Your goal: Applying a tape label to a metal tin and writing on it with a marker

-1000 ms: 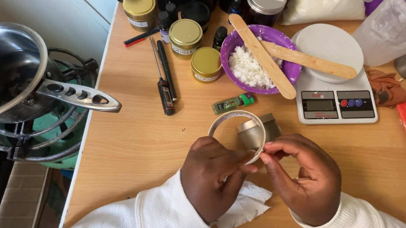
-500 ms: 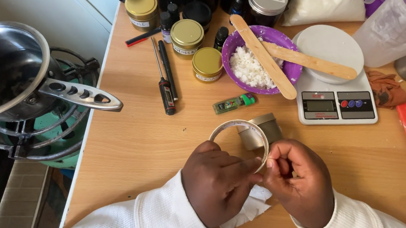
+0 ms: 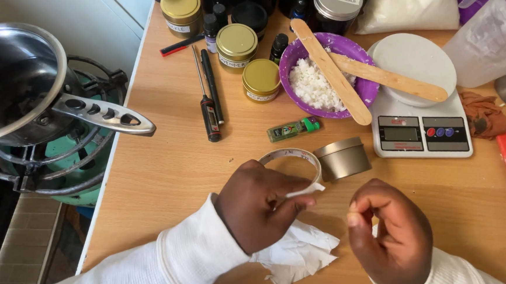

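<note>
Only the head view here, looking straight down at your worktop (image 3: pixel 167 182). Your left hand (image 3: pixel 257 203) has its grip closed on a roll of tape (image 3: pixel 292 163), thumb and fingers pinching the loose white end that sticks out on the right side of the ring. The roll sits tipped up in that grip, just past your knuckles, so you can see through the hoop to the wood.

Your right hand (image 3: pixel 390 233) is off to the right of that grip, close but not touching it. The fingertips are curled in toward the thumb, and I honestly can't tell if there's anything small pinched between them.

Right behind the roll, touching or nearly touching its far edge, there's a small round tin (image 3: pixel 342 159), dull metal. Under your left wrist, on the near side of the grip, lies a crumpled white tissue (image 3: pixel 298 253).

Further out from the grip: a green lighter (image 3: pixel 293 129) just beyond the roll, then a purple bowl (image 3: pixel 295 60) of white flakes with two flat wooden sticks (image 3: pixel 331 73) laid across it. A kitchen scale (image 3: pixel 422 131) stands beyond your right hand. Gold-lidded jars (image 3: pixel 261 77) and a black probe thermometer (image 3: pixel 207 107) are up and to the left, and a steel saucepan (image 3: pixel 15 80) sits on a burner past the worktop's left edge.
</note>
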